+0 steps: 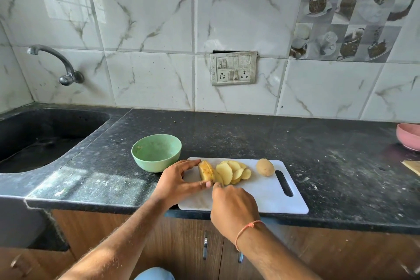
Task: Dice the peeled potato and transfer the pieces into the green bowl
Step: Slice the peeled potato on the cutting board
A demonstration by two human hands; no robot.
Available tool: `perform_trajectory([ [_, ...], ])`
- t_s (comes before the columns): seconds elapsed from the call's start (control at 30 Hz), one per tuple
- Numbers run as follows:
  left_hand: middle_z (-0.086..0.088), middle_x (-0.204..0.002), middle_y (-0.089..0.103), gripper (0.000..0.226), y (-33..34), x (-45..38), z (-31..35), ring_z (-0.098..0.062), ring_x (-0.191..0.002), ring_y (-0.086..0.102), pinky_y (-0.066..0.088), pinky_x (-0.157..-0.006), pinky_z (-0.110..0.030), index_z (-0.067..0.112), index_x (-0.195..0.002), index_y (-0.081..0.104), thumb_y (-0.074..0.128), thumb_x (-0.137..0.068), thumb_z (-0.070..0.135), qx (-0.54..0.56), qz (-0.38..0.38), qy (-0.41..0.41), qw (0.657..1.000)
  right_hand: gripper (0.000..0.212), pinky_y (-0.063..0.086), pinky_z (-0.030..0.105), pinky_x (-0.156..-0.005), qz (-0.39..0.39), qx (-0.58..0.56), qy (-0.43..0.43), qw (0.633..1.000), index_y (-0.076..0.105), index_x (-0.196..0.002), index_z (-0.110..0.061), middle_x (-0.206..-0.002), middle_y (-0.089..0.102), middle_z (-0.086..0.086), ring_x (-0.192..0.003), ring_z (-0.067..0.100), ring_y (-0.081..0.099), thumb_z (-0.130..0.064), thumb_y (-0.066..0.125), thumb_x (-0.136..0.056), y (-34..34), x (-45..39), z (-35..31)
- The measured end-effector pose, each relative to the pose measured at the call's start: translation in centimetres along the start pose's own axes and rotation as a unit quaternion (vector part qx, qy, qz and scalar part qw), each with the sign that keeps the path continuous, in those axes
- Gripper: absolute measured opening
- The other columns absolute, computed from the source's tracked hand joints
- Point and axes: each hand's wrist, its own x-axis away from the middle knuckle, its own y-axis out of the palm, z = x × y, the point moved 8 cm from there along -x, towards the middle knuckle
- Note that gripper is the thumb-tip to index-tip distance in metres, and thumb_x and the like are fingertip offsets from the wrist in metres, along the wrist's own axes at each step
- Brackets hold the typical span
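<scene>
On the white cutting board (261, 191) lies a peeled potato chunk (205, 170), pinched by my left hand (176, 183) between forefinger and thumb. To its right, several cut slices (231, 171) lie fanned out. My right hand (234, 208) is curled in a fist next to the chunk's near end; what it grips is hidden, and only a thin sliver shows by the potato. A whole unpeeled potato (265, 167) rests at the board's right. Just left of the board stands the green bowl (156, 151), with no potato pieces in it.
A black sink (43, 138) is sunk into the dark counter at the left, with a tap (58, 63) above it. A pink bowl (409, 136) and a wooden board corner (412, 166) lie at the right edge. A switch panel (233, 68) is on the tiled wall.
</scene>
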Motion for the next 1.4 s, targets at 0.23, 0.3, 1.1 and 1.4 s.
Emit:
perform_trajectory([
  [0.23,0.024,-0.130,0.067,0.085,0.1,-0.1,-0.1,0.012,-0.121,0.060,0.051,-0.104,-0.020,0.031,-0.136,0.070,0.094,-0.062,0.066,-0.001,-0.012,-0.005,1.000,0.053,0.051,0.038,-0.076,-0.013,0.010,-0.023,1.000,0.041,-0.152,-0.011,-0.113,0.071,0.012,-0.104,0.031,0.068,-0.007,0.046,-0.100,1.0,1.9,0.2],
  [0.3,0.024,-0.130,0.067,0.080,0.2,-0.2,-0.3,0.011,-0.121,0.060,0.051,-0.103,-0.019,0.031,-0.136,0.070,0.096,-0.066,0.057,-0.002,-0.012,-0.006,1.000,0.050,0.051,0.038,-0.075,-0.012,0.013,-0.018,1.000,0.045,-0.149,-0.011,-0.112,0.072,0.013,-0.104,0.032,0.068,-0.007,0.046,-0.099,0.9,1.6,0.4],
  [1.1,0.022,-0.133,0.066,0.082,0.1,0.1,-0.2,0.008,-0.126,0.059,0.050,-0.107,-0.023,0.027,-0.140,0.067,0.084,-0.073,0.072,0.004,-0.007,0.005,1.000,0.053,0.057,0.038,-0.080,-0.018,0.050,-0.032,0.998,0.030,-0.160,-0.013,-0.111,0.070,0.012,-0.099,0.028,0.068,-0.016,0.039,-0.107,0.3,2.0,0.5],
  [1.4,0.022,-0.133,0.065,0.076,0.2,0.1,-0.2,0.009,-0.125,0.058,0.048,-0.105,-0.018,0.028,-0.139,0.067,0.089,-0.075,0.061,0.002,-0.002,0.010,1.000,0.056,0.054,0.036,-0.079,-0.010,0.065,-0.030,0.997,0.028,-0.161,-0.015,-0.110,0.070,0.010,-0.099,0.029,0.068,-0.016,0.035,-0.105,-0.6,2.5,0.9],
])
